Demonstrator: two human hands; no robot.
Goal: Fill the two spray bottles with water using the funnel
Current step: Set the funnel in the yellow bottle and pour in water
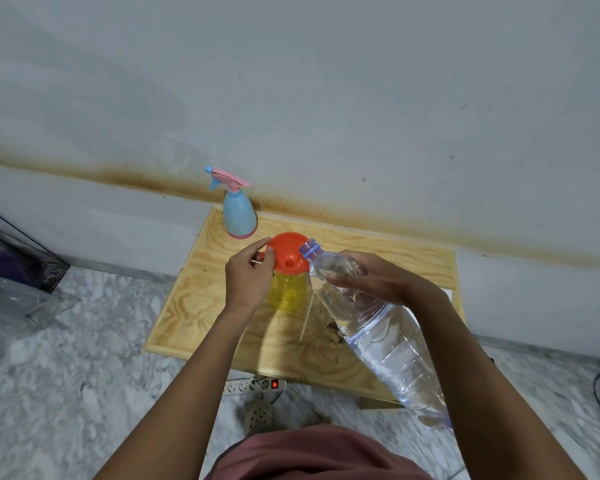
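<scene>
Head view, centre frame: my left hand (248,275) pinches the funnel (288,252) at its left rim, atop the yellow bottle (288,291). My right hand (371,278) curls round the water bottle (388,337). Its long axis climbs from lower right, mouth at the funnel's right rim. Next, I judge, raise its base.

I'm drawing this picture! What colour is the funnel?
The funnel is orange-red, seen best in the head view.

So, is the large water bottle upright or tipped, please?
Tipped: the right hand holds the water bottle slanted, uncapped mouth at the orange funnel.
</scene>
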